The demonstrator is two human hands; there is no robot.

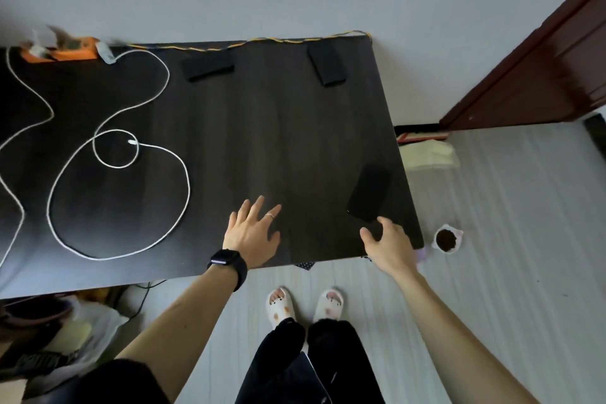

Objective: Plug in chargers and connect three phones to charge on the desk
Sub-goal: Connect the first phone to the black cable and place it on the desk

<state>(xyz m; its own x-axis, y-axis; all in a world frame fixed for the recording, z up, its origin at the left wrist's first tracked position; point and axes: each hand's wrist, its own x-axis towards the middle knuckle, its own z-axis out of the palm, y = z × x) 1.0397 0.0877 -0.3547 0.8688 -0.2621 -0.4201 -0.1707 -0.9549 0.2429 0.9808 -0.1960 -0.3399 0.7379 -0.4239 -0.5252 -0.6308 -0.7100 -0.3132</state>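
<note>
The fingers [382, 223] of the right hand [390, 246] are spread loosely and hold nothing; their tips are set just beside the near end of a phone [370, 193], contact not being clear. The phone lies flat on the bench [246, 128] at about 11 o'clock from that hand, close to the right edge, its long axis running from 7 to 1 o'clock. The left hand [254, 233] is splayed wide and empty, palm down over the bench, the phone lying at about 2 o'clock from it and clearly further off. The right hand is judged the nearer for a grasp. The cable end [132, 142] rests at 9 o'clock, well apart, so a carry across the bench would be needed. Two more dark phones [208, 66] [326, 63] lie at the far edge.
</note>
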